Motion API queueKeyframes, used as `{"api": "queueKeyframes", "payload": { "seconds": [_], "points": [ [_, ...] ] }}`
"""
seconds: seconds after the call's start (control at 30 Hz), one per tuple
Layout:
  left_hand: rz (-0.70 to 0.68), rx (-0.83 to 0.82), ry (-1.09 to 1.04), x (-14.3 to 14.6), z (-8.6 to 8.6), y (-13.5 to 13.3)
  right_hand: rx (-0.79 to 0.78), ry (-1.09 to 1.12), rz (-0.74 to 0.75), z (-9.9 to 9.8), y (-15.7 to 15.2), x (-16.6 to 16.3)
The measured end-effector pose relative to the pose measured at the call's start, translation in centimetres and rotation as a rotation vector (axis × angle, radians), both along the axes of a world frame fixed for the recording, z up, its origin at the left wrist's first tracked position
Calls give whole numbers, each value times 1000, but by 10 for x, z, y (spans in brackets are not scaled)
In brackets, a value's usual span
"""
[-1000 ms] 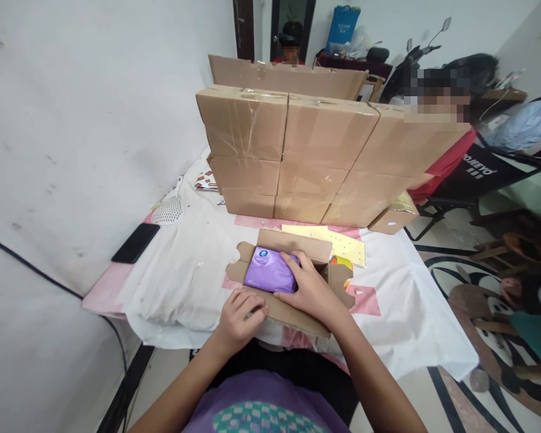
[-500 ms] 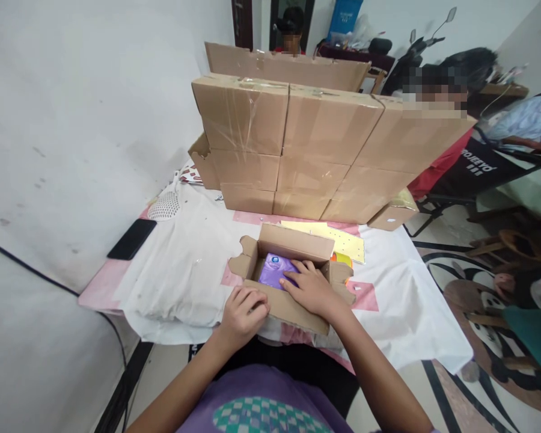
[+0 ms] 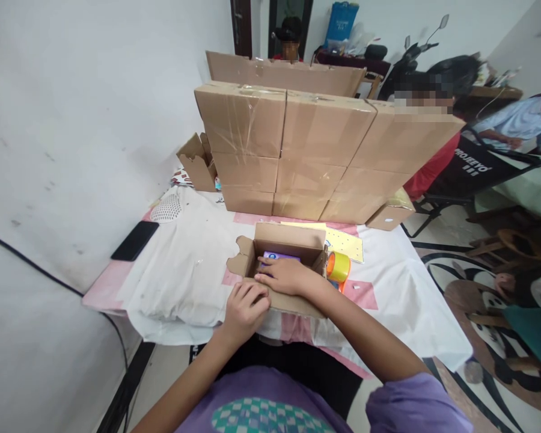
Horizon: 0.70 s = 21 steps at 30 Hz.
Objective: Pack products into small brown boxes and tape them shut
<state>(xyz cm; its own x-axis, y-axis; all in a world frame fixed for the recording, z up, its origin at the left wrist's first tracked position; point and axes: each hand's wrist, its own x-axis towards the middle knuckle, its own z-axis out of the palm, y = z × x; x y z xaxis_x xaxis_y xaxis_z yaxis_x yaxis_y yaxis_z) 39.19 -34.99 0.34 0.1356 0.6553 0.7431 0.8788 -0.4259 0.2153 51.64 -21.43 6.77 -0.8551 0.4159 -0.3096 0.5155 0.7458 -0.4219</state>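
- Orientation: twelve o'clock points away from me, with the open box as the centre of the dial.
- Open brown cardboard box (image 3: 291, 233): it sits on the table (image 3: 175, 282), which is spread with white sheeting over pink-patterned cloth; its far flap stands up at twelve o'clock, a notched flap spreads out at nine, and the near flap lies toward me at six.
- Glossy purple rectangular packet (image 3: 282, 255): it lies inside the open box, toward the nine o'clock end, largely covered by my right hand.
- My right hand (image 3: 282, 275): reaching in over the near side, palm down, fingers extended toward nine o'clock over the packet; it is spread rather than closed, and grasps nothing that shows.
- My left hand (image 3: 247, 305): between seven and eight o'clock, fingers curled at the corner of the near flap; whether it pinches the cardboard, I cannot tell.
- Yellow roll with orange edges (image 3: 339, 266): at three o'clock, just beside the open box.
- Pale yellow dotted sheet (image 3: 349, 245): flat on the table at two o'clock.
- Wall of taped brown cartons (image 3: 313, 162): stacked three high and three across, near twelve o'clock.
- Small open brown carton with notched flaps (image 3: 198, 165): between ten and eleven o'clock, beside the wall.
- Flat black rectangular phone (image 3: 135, 240): at nine o'clock, well apart.
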Motion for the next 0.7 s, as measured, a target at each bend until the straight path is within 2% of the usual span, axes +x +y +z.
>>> {"api": "queueKeyframes", "payload": {
  "seconds": [0.07, 0.33, 0.57, 0.7],
  "points": [
    [-3, -7, 0, 2, -1, -1, -10, -4, -11, -2, -1, 2],
    [-21, -28, 7, 0, -5, -2, 111, 28, 9, -6, -6, 5],
    [-18, -71, -6, -1, -7, -4, 163, -12, -53, -6, -9, 4],
    [-61, -53, -22, -7, -4, -11, 190, 62, -61, 2, -21, 11]
  ]
}}
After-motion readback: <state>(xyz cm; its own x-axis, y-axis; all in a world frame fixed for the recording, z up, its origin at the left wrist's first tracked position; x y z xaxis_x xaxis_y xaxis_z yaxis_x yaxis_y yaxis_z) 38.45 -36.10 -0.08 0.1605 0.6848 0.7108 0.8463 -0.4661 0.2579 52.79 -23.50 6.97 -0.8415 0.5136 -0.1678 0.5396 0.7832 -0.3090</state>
